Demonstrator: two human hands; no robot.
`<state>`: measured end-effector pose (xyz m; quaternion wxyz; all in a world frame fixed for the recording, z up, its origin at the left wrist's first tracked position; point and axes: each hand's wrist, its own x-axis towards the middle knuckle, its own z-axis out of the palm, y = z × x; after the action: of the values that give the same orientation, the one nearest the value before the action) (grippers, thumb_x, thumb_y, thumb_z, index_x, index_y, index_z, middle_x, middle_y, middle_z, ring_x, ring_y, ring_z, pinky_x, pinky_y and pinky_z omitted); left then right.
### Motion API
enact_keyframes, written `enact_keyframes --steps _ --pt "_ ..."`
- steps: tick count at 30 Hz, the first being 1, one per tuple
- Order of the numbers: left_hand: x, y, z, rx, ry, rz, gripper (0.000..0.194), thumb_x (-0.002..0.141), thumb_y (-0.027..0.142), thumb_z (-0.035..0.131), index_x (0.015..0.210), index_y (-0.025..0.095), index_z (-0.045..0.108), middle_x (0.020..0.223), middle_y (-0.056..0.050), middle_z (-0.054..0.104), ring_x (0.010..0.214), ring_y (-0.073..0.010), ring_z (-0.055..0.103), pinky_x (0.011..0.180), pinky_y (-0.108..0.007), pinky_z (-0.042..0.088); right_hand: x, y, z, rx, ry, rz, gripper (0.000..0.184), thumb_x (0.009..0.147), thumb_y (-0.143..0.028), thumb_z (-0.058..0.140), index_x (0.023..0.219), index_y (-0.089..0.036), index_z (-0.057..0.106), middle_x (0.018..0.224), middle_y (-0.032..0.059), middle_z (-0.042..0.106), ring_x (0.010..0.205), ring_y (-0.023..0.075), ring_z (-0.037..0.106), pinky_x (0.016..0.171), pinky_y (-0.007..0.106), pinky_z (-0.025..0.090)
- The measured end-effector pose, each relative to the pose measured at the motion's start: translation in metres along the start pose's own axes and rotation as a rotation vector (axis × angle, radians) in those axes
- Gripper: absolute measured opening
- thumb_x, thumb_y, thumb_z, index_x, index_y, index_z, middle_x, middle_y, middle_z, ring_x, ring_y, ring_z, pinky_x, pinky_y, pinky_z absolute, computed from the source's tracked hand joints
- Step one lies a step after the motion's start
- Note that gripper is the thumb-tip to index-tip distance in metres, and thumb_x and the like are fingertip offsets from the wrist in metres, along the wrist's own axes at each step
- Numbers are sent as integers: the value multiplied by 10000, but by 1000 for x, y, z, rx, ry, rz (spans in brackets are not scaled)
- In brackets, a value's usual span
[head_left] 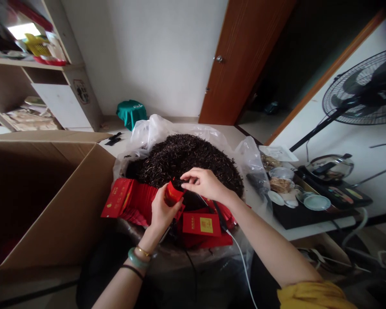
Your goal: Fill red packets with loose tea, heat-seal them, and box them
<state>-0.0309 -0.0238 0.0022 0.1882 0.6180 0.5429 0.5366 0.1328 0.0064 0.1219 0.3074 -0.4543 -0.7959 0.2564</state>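
Left hand: the left hand stands just below the middle of the view, its fingers curled together around a red packet and its thumb side turned toward the lens.

Right hand: the right hand comes in from 3 o'clock, palm down, directly above the packet's mouth. Its fingers lie close together and gently curved, not spread.

Pinch: the right thumb and forefinger seem to pinch a few dark leaves at the packet's mouth; the exact grip is too small to tell.

Red packet: upright, slightly tilted, held between both hands, with its open top at 12 o'clock from the left hand.

Tea: a wide heap of dark, twisted tea lies at 12 o'clock from the hands, just beyond the fingers, in a clear plastic bag.

Packets: a fanned stack of red packets lies at 9 o'clock; a flat one with a gold label lies at 6 o'clock, below the right hand.

Wrist: a green bangle, a gold bracelet and a black cord circle the left arm.

Around: a cardboard box stands at 9 o'clock, a tea tray at 3, a fan at 2, and a door at 1.
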Motion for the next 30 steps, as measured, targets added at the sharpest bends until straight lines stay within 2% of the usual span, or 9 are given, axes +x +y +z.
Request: enact_keyframes --steps 4,8,14,16,20,22,26,28,30 --pt "-2 -2 3 6 -3 23 547 667 322 738 1158 170 550 1066 -100 673 976 -258 651 847 -391 533 -6 -12 10 -125 -9 -101 109 757 -65 681 767 -165 725 783 19 669 629 100 596 633 220 485" --pt "-2 -2 5 24 -8 60 535 668 302 741 1151 180 547 1047 -94 664 963 -254 642 828 -385 529 -6 -17 20 -282 -17 -217 185 775 0 630 785 -157 727 861 49 687 763 134 630 744 245 494" --pt "-2 0 2 34 -8 116 544 649 240 756 1149 182 547 1037 -84 641 946 -239 630 815 -363 523 -1 -23 26 -509 -237 -233 214 830 -30 575 831 -160 745 792 65 729 764 179 615 745 298 485" --pt "-2 1 1 30 4 123 543 656 244 756 1151 180 543 1032 -83 637 946 -237 629 818 -363 522 -3 -26 21 -449 -209 -254 237 845 -33 551 881 -165 745 847 64 742 792 177 619 770 301 490" --pt "-2 1 1 27 23 115 546 664 241 746 1161 173 532 1027 -85 627 944 -237 624 820 -365 520 -12 -34 9 -337 -45 -262 226 873 -109 555 1002 -187 723 977 56 738 952 199 607 880 352 484" --pt "-2 1 1 19 27 121 540 664 214 727 1164 175 529 1025 -82 624 941 -237 621 817 -366 520 -16 -37 11 -394 -139 -221 165 854 -234 629 978 -183 726 987 75 734 1091 268 563 931 430 458" --pt "-4 -2 0 4 18 161 509 674 164 670 1164 182 530 1028 -80 615 933 -235 616 814 -371 517 -17 -35 25 -511 -408 -134 289 817 -408 671 892 -134 721 1038 141 712 1251 373 460 994 517 391" --pt "-5 -2 0 10 10 171 513 671 141 652 1167 181 529 1032 -82 609 925 -233 614 806 -370 518 -15 -33 30 -518 -422 -130 290 834 -398 655 900 -124 719 1046 148 709 1242 362 476 1002 495 388" --pt "-4 -2 0 22 22 166 526 660 124 650 1168 177 526 1021 -82 605 911 -230 612 795 -366 521 -14 -32 30 -476 -363 -165 234 844 -344 653 929 -137 719 1054 121 714 1225 324 498 1010 460 389"
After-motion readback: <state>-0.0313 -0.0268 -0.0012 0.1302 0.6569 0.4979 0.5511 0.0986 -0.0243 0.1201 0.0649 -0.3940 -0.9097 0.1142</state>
